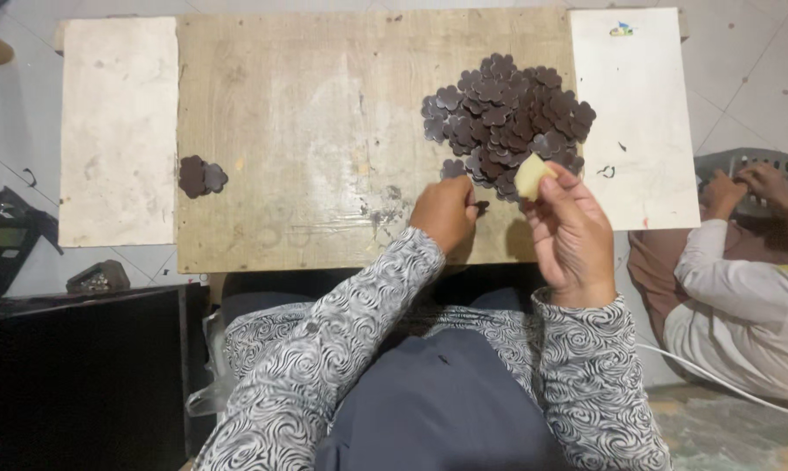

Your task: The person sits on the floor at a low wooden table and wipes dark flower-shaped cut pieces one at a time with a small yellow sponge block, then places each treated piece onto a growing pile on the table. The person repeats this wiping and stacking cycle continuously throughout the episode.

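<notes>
Pale yellow block (532, 175): I am seeing the right hand (574, 234) pinching it just beside the pile of dark flower-shaped pieces (509, 118). Left hand (446, 212): fingers are curling closed over one dark piece (481, 206) at the pile's near edge. Two more pieces (201, 176) are lying well left of the pile on the wooden board (307, 131).

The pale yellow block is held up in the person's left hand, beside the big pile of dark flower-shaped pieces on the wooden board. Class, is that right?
Not quite. In the head view the pale yellow block is held in the right hand, not the left. The left hand rests on the wooden board. The block is indeed beside the big pile of dark flower-shaped pieces.
</notes>
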